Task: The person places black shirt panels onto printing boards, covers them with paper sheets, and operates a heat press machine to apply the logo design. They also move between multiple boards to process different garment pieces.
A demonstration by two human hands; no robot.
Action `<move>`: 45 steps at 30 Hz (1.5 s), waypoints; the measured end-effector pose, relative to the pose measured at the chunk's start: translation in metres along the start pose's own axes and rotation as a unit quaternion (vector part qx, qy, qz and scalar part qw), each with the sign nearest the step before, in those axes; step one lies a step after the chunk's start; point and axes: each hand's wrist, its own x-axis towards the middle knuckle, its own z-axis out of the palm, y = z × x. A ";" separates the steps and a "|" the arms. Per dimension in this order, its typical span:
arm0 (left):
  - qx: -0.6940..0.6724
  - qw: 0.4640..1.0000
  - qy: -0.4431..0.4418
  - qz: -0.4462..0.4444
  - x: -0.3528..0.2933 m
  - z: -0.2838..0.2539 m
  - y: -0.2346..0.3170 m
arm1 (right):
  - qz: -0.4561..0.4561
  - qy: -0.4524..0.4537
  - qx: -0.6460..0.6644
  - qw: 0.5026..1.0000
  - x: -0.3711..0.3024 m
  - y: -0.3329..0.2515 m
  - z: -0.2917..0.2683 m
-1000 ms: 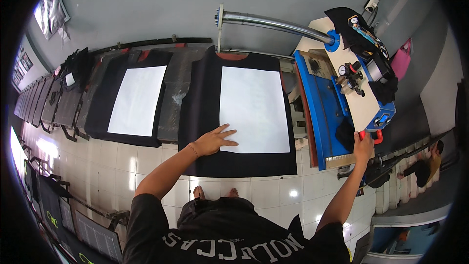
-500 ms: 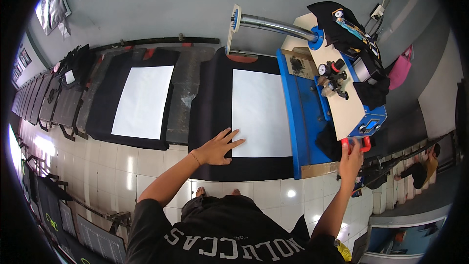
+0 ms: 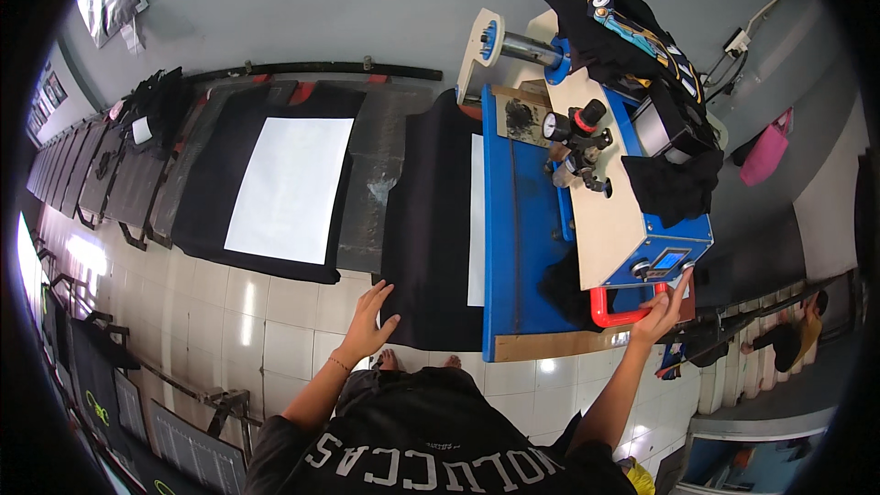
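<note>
My left hand (image 3: 369,321) is open at the front edge of a black shirt (image 3: 426,247), fingers spread by its left corner. A white sheet (image 3: 477,220) lies on that shirt; only its left strip shows, the rest hidden beneath the blue plate (image 3: 518,247) of a heat press. My right hand (image 3: 656,315) is closed around the right end of the press's red handle (image 3: 610,314). Its index finger reaches up to a knob at the right of the control box (image 3: 674,261). Left of it, a second white sheet (image 3: 289,192) lies on another black shirt (image 3: 209,192).
Dark platens (image 3: 119,188) stand in a row toward the left. A pressure gauge with valves (image 3: 577,142), a printed black garment (image 3: 632,32) and black cloth (image 3: 674,188) sit on the press. A metal rail (image 3: 202,399) runs at lower left. Another person (image 3: 793,339) sits at far right.
The press head has swung left, covering most of the nearer white sheet. My left hand has come off the sheet toward the front edge. My right index finger now reaches the control box.
</note>
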 end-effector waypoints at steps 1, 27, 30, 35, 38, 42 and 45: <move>-0.002 1.000 0.013 -0.012 -0.002 0.011 0.001 | -0.010 0.001 0.005 1.000 0.001 0.002 0.001; -0.068 0.954 0.206 -0.207 -0.048 0.016 -0.052 | 0.016 0.076 0.062 0.995 -0.024 -0.036 -0.006; -0.173 0.894 0.297 -0.288 -0.044 -0.028 -0.090 | 0.048 0.077 0.206 0.974 -0.050 -0.060 -0.013; -0.354 0.770 0.415 -0.330 -0.007 -0.107 -0.113 | 0.135 -0.237 0.408 0.871 -0.075 -0.157 0.014; -0.384 0.719 0.467 -0.343 0.006 -0.132 -0.149 | 0.237 -0.476 0.392 0.750 -0.082 -0.210 0.050; -0.471 0.684 0.432 -0.352 0.009 -0.145 -0.159 | 0.151 -0.656 0.324 0.665 -0.092 -0.249 0.142; -0.406 0.746 0.389 -0.357 0.013 -0.152 -0.151 | 0.158 -0.674 0.321 0.647 -0.124 -0.269 0.229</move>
